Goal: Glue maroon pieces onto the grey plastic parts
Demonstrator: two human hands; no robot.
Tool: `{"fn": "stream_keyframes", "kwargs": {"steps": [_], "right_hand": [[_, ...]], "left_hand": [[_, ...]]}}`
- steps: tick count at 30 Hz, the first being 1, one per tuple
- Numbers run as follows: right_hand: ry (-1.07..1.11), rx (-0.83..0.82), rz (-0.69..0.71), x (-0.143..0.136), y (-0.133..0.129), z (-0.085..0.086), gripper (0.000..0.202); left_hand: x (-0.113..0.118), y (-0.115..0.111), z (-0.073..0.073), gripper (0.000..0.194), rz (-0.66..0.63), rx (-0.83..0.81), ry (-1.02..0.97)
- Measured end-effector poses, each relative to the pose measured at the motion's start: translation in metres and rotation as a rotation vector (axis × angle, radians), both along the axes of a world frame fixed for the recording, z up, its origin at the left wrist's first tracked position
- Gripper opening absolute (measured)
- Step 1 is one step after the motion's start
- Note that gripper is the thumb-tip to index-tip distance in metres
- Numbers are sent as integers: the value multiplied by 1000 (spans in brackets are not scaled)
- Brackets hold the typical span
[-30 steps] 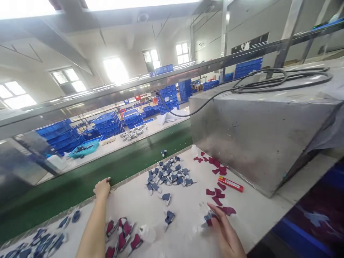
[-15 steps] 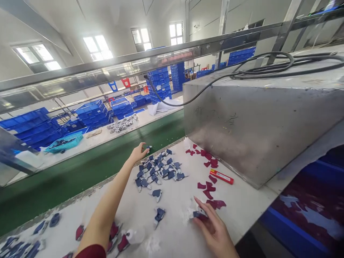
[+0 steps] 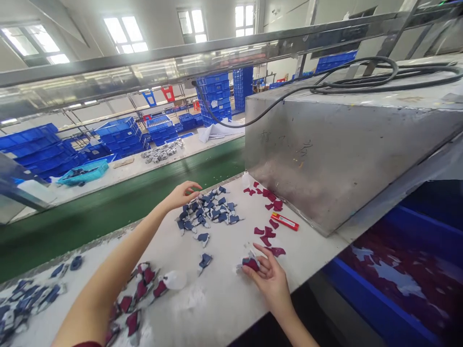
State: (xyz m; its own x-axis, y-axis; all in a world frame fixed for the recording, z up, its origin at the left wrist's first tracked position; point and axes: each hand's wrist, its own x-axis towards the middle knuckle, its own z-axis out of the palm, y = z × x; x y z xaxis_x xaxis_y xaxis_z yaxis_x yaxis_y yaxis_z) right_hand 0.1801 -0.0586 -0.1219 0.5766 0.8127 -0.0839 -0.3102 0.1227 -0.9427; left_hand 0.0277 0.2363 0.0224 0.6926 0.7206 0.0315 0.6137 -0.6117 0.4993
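My right hand (image 3: 271,279) holds a small maroon piece (image 3: 250,263) with pale edges between thumb and fingers, above the white tabletop (image 3: 220,308). At the far edge of the table my left hand (image 3: 182,195) hovers by a pile of small boot-shaped blue-and-white pieces (image 3: 210,209). Its fingers are curved and apart, and I see nothing between them. Two similar blue pieces (image 3: 205,261) lie apart from the pile, nearer to me. Maroon-and-white pieces (image 3: 142,289) are grouped beside my left forearm, which hides some of them.
Flat maroon cut pieces (image 3: 267,233) lie by a red tube-like stick (image 3: 285,221). A metal box (image 3: 304,154) with a black cable (image 3: 260,120) bounds the right. Beyond the table runs a green belt (image 3: 144,193). A blue crate (image 3: 379,294) stands low at right; more blue pieces (image 3: 32,299) lie at left.
My left hand has drawn back slightly from over the green belt, and the blue-and-white piece at its fingertips no longer shows there. My right hand has turned the piece it holds, showing its maroon side.
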Motion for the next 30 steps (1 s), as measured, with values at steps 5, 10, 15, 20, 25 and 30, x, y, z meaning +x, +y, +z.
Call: {"fn": "stream_keyframes", "kwargs": {"steps": [5, 10, 15, 20, 25, 30], "right_hand": [[19, 30, 16, -2, -12, 14, 59], [-151, 95, 179, -10, -25, 40, 61], [-323, 206, 227, -28, -34, 72, 54], [-454, 244, 319, -31, -39, 83, 43], [-798, 328, 235, -20, -43, 84, 43], [-1047, 479, 172, -10, -44, 88, 39]], "left_hand": [[-37, -109, 53, 30, -12, 273, -226], [-59, -246, 40, 25, -30, 595, -316], [-43, -305, -17, 31, 7, 557, -340], [-36, -312, -29, 23, 22, 497, -511], [-41, -317, -27, 25, 24, 444, -599], [-41, -318, -37, 23, 45, 348, -666]]}}
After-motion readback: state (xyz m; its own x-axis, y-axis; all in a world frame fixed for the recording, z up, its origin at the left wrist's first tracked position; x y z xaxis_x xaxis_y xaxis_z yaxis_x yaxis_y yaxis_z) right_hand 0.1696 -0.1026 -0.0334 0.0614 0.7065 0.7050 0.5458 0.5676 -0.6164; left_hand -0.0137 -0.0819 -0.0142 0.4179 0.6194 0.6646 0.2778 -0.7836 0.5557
